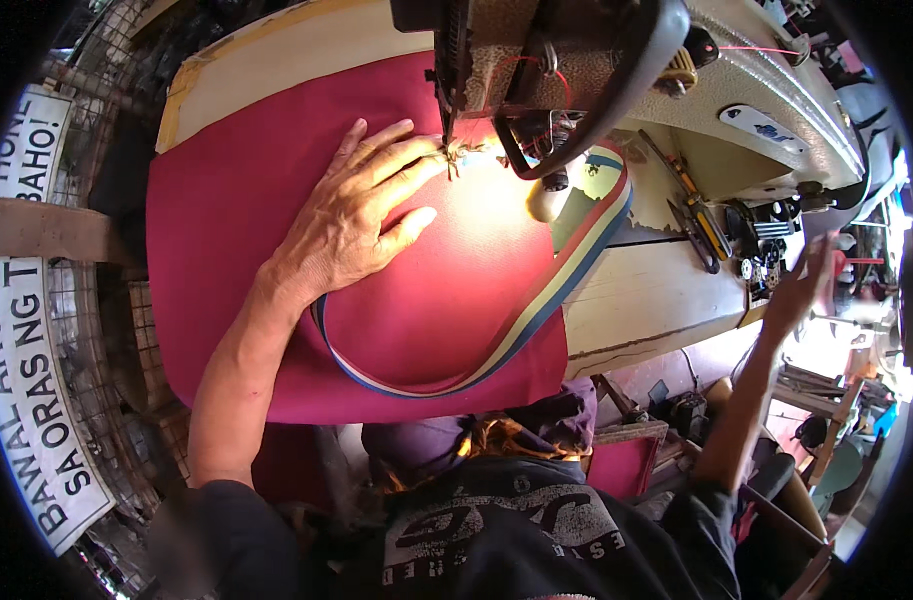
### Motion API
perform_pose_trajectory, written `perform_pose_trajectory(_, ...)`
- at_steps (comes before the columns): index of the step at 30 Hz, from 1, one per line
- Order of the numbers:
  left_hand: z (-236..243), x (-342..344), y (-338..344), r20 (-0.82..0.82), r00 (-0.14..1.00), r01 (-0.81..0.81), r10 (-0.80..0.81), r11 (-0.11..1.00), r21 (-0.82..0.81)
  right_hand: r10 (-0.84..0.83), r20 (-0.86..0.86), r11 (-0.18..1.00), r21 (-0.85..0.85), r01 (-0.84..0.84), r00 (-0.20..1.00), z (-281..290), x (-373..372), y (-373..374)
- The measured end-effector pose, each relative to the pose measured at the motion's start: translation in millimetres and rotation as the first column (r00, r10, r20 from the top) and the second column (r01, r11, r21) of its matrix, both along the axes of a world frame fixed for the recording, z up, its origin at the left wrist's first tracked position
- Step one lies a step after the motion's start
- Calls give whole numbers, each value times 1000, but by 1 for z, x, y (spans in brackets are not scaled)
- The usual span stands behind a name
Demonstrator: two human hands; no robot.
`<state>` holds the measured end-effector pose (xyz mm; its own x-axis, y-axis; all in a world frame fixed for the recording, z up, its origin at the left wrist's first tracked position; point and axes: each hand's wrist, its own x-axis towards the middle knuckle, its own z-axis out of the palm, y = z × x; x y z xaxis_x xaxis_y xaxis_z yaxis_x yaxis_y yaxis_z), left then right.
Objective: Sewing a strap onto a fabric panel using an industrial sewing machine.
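My left hand [361, 205] lies flat with its fingers apart on a large maroon sheet [221, 240], fingertips close to the needle area of a sewing machine [491, 75]. A striped strap [536, 312] in red, cream and blue curves from beside the machine's lit working spot, over the sheet, and round to my left wrist. What lies right under the needle is hard to make out in the glare. Out at the machine's right end, my right hand [808, 280] is raised with fingers stretched out, beside the handwheel [856, 185]; whether it touches the wheel I cannot tell.
A small bulb [548, 200] shines beside the needle. Orange-handled snips or pliers [711, 225] and several bobbins [761, 270] rest on the pale tabletop [646, 300]. A wire grid [111, 330] with white signs [51, 430] stands on the left. Clutter fills the lower right.
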<state>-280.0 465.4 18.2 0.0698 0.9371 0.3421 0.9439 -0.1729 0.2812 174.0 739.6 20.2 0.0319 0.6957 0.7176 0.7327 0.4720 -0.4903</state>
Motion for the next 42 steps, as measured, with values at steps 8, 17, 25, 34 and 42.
perform_pose_trajectory(8,2,2,-1,-10,1000,23,-24,1000,-15,124,395,985,-157,-67,910,-35,-33,-71)
perform_pose_trajectory(17,1,4,-5,15,1000,21,-21,1000,-11,125,346,986,-151,-77,930,-31,-43,-77)
perform_pose_trajectory(25,0,-2,-2,31,999,17,-16,999,-41,129,287,986,66,-154,949,10,-38,-51)
perform_pose_trajectory(34,-2,-6,0,56,998,29,-27,999,-41,136,534,960,138,-244,835,158,6,145)
perform_pose_trajectory(42,2,-9,9,24,999,-20,22,997,-72,311,718,946,-296,-132,622,171,43,250)
